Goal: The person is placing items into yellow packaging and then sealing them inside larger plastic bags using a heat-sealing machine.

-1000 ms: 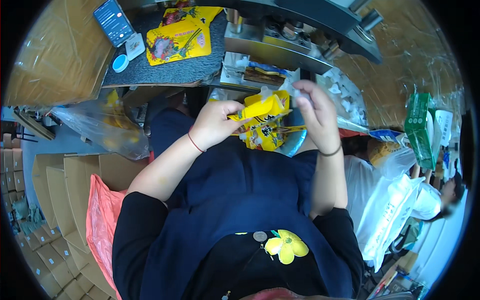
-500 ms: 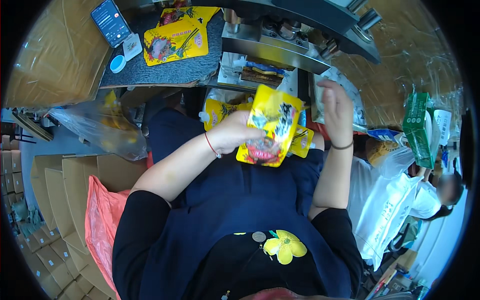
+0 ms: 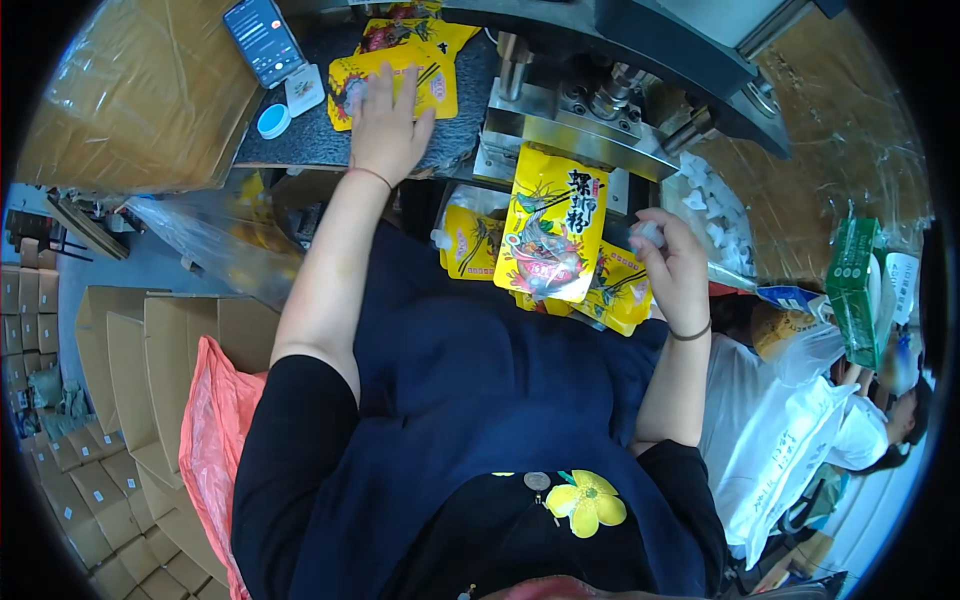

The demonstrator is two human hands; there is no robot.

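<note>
My left hand (image 3: 388,128) lies with spread fingers on the yellow printed pouch (image 3: 440,92) at the top of the small stack on the dark board. My right hand (image 3: 680,268) is closed, with a small white plastic piece (image 3: 650,234) pinched between thumb and fingers. Between my hands, a yellow pouch (image 3: 548,235) sits below the metal press (image 3: 590,135), its upper edge close to the press, and neither hand holds it. More yellow pouches (image 3: 620,290) lie under it by my lap, some with white spouts.
A bag of white plastic pieces (image 3: 712,205) stands right of the press. On the dark board (image 3: 300,148) are a phone (image 3: 262,42), a white case (image 3: 305,88) and a blue-lidded tub (image 3: 273,121). Open cartons (image 3: 130,350) stand left; a green box (image 3: 855,290) and another person (image 3: 850,425) are right.
My left hand has let go of the pouch and moved up and left onto the stack. That pouch now rests near the press. My right hand has lowered slightly and now grips a white piece.
</note>
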